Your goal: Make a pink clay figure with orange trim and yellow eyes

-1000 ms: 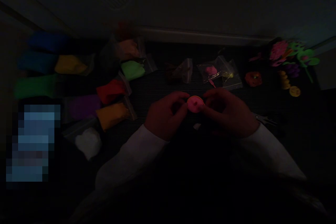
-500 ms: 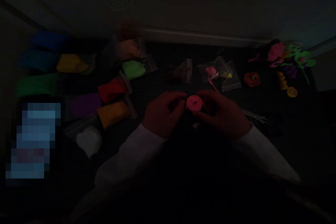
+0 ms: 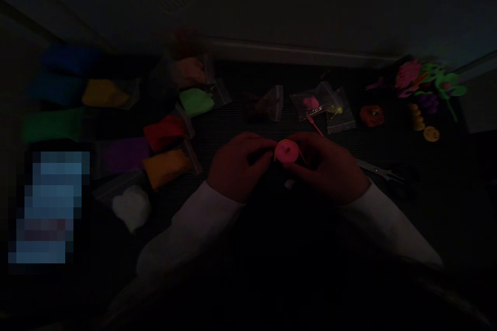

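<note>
In the dim head view, a round pink clay piece (image 3: 286, 153) with a small dark spot in its middle sits between my hands. A thin orange strip (image 3: 288, 140) runs along its upper rim, and its end sticks out on the right. My right hand (image 3: 330, 168) grips the piece from the right, thumb below and fingers above. From the left, my left hand (image 3: 236, 165) pinches at its edge with thumb and forefinger; the exact contact is too dark to see. A small pale scrap (image 3: 289, 184) lies just below the pink piece.
Left are bags of coloured clay, among them red (image 3: 165, 133), orange (image 3: 166, 168) and white (image 3: 132, 207), beside a blurred-out bright screen (image 3: 50, 207). Small clear bags (image 3: 310, 103) and a pink tool (image 3: 315, 125) lie ahead. Right are scissors (image 3: 375, 169) and clay figures (image 3: 427, 83).
Both hands and the pink piece are nearly where they were. My left hand has shifted slightly left, and the whole view has moved a little.
</note>
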A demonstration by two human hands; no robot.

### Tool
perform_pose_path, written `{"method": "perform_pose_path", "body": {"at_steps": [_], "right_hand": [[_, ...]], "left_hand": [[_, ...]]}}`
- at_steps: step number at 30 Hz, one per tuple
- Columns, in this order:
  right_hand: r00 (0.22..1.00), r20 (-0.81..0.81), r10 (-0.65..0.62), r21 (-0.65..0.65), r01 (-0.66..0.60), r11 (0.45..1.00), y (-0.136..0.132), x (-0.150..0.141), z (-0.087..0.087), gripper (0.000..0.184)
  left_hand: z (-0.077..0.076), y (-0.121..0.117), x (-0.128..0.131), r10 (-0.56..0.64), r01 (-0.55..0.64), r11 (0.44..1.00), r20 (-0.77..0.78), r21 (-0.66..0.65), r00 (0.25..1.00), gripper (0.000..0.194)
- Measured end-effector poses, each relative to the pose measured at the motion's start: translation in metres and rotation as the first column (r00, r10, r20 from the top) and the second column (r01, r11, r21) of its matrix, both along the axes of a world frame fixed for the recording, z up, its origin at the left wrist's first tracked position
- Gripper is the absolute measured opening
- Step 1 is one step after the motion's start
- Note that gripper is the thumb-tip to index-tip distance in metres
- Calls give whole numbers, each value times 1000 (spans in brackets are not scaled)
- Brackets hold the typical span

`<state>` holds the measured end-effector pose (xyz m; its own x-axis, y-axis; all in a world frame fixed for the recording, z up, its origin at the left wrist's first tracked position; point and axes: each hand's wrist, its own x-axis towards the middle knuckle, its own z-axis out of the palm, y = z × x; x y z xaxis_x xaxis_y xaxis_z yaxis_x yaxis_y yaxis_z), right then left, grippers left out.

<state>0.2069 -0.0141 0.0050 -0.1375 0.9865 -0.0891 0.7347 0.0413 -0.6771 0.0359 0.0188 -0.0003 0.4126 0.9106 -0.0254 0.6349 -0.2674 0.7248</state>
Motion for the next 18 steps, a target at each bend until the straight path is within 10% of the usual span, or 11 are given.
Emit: {"method": "perform_pose_path", "body": {"at_steps": [18], "right_hand": [[1000, 21, 2, 29, -2, 1000, -1, 0, 1, 35]], "left_hand": [[-2, 3, -4, -70, 70, 997, -20, 17, 997, 26]]}}
